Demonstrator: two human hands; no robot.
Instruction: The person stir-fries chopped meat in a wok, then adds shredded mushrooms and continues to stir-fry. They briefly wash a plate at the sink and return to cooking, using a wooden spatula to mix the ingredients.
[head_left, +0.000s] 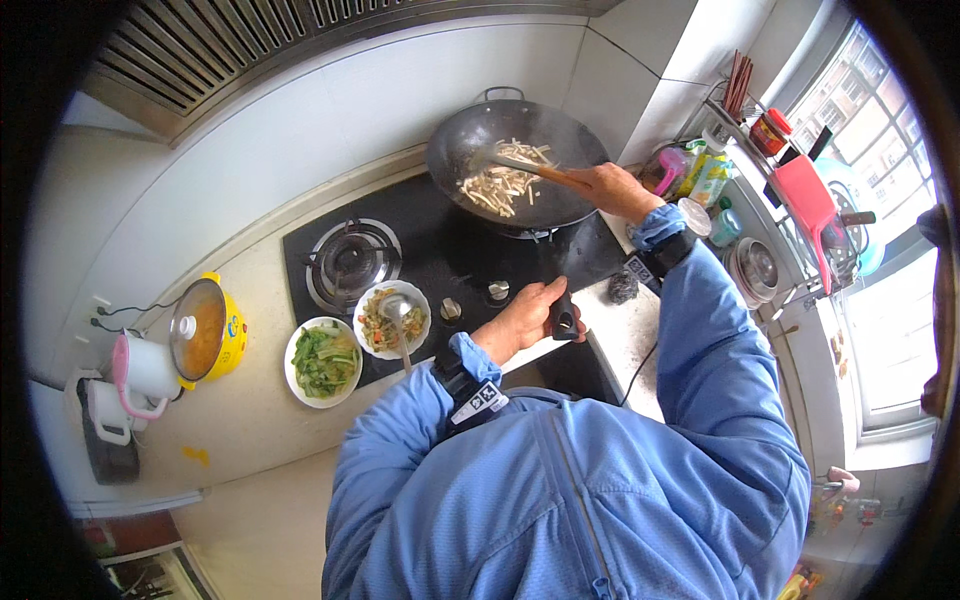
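A dark wok (465, 142) sits on the right side of the black gas hob (450, 232), with pale strips of food (499, 187) in its bowl. My right hand (619, 191) grips the wooden handle of a spatula (559, 176), whose metal end reaches into the strips. Nearer my body, my left hand (529, 315) is wrapped around a black handle (564, 319) that points towards me and appears to be the wok's. Faint steam hangs over the wok.
Left of the hob controls stand a bowl of diced food (371, 330) with a metal spoon (396, 306) and a bowl of green vegetables (326, 364). Further left are a lidded yellow pot (232, 337) and a white kettle (146, 367). A loaded wire rack (787, 187) stands by the window.
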